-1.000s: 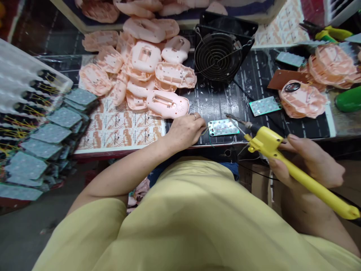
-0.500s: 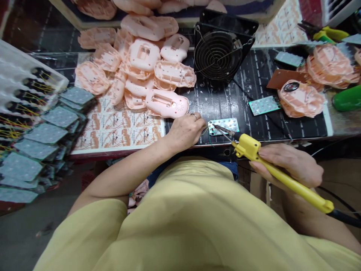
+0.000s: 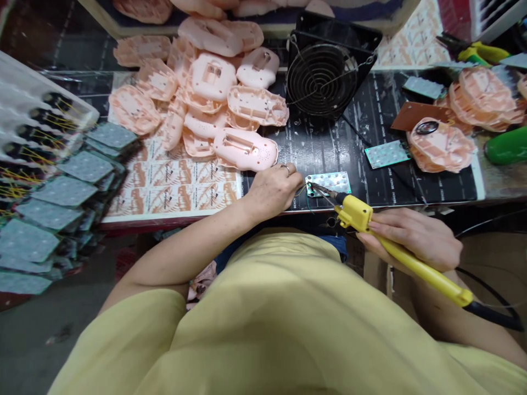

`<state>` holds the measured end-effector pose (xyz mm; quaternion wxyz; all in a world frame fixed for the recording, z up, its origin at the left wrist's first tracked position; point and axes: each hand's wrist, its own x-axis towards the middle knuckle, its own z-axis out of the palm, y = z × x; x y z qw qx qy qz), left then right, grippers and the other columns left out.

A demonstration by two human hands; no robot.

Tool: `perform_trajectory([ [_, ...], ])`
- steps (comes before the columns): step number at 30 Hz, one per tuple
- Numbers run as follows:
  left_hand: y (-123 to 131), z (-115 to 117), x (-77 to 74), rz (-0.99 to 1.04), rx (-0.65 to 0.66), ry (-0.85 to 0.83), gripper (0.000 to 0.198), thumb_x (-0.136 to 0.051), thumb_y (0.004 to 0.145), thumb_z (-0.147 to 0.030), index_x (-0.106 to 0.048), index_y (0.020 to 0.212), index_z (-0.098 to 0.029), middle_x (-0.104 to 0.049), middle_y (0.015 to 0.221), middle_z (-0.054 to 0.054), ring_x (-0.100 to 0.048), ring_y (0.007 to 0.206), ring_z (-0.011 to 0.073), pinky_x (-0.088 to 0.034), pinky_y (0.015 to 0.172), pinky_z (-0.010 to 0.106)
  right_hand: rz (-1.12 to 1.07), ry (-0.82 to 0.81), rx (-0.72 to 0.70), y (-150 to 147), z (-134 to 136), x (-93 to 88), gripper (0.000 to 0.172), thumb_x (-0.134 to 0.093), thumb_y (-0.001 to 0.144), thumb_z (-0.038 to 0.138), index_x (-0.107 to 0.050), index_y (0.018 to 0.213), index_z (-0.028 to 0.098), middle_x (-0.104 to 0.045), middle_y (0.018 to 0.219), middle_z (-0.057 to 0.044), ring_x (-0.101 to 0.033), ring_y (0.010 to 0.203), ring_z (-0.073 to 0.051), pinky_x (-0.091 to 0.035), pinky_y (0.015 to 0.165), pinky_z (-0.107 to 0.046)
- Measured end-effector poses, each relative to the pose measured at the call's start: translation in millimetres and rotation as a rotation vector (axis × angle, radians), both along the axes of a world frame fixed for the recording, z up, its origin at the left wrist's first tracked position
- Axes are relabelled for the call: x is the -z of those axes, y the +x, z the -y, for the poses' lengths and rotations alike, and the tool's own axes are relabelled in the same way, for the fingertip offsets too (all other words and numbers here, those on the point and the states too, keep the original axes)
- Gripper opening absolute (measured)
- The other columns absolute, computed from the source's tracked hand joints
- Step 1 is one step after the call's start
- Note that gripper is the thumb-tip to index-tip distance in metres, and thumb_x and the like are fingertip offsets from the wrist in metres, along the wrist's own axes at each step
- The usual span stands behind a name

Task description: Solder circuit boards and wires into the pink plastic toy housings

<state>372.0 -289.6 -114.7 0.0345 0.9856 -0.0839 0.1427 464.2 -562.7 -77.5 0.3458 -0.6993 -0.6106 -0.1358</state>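
Observation:
My right hand (image 3: pixel 414 236) grips a yellow soldering iron (image 3: pixel 362 216) whose dark metal tip rests at the left end of a small pale-green circuit board (image 3: pixel 331 182) on the black bench mat. My left hand (image 3: pixel 272 189), a ring on one finger, lies beside that end of the board with its fingers pinched together on thin wires (image 3: pixel 307 198) that lead to the board. A black cable trails from the rear of the iron toward the lower right.
A heap of pink plastic shells (image 3: pixel 214 93) sits behind my left hand. A black fan (image 3: pixel 323 74) stands behind the board. A second board (image 3: pixel 387 153), more pink shells (image 3: pixel 442 144) and a green object (image 3: pixel 508 145) lie right. Stacked grey boards (image 3: pixel 61 192) fill the left.
My right hand has brought the soldering iron leftward and down, so its tip went from above the board's right end to its left end. The left hand stayed put.

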Motion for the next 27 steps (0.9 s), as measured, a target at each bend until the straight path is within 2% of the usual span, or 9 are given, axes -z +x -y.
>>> perform_trajectory([
  [9,2,4,-5.5,-0.1,-0.033,0.023,0.024,-0.048,0.095,-0.018,-0.071,0.089,-0.015,-0.066,0.085,0.009,-0.062,0.079,0.0218,-0.043,0.063,0.032,-0.011,-0.025,-0.057,1,1,-6.3,0.038,-0.087,0.068,0.011,-0.068,0.1,0.019,-0.075,0.086,-0.002,-0.073,0.076,-0.017,-0.064,0.069,-0.026],
  [16,2,3,-5.1,-0.072,-0.023,0.032,0.021,-0.05,0.093,-0.017,-0.07,0.088,-0.015,-0.067,0.085,0.009,-0.062,0.079,0.0207,-0.041,0.061,0.031,-0.04,-0.118,0.051,0,12,-11.0,0.03,-0.08,0.078,0.016,-0.067,0.101,0.028,-0.075,0.087,0.001,-0.074,0.077,-0.02,-0.066,0.07,-0.032],
  [19,2,4,-5.4,-0.064,-0.026,0.045,0.021,-0.05,0.093,-0.017,-0.07,0.087,-0.015,-0.067,0.085,0.008,-0.063,0.079,0.0207,-0.04,0.06,0.031,-0.028,-0.138,0.029,0,11,-10.6,0.032,-0.081,0.076,0.015,-0.066,0.102,0.026,-0.075,0.087,0.001,-0.074,0.077,-0.019,-0.066,0.07,-0.031],
  [27,3,5,-6.6,-0.047,-0.004,0.082,0.021,-0.05,0.094,-0.018,-0.07,0.086,-0.016,-0.068,0.083,0.008,-0.063,0.077,0.0216,-0.035,0.056,0.031,0.007,-0.049,-0.082,1,-2,-9.6,0.037,-0.087,0.069,0.012,-0.068,0.1,0.019,-0.075,0.088,-0.003,-0.072,0.075,-0.017,-0.063,0.064,-0.027],
])
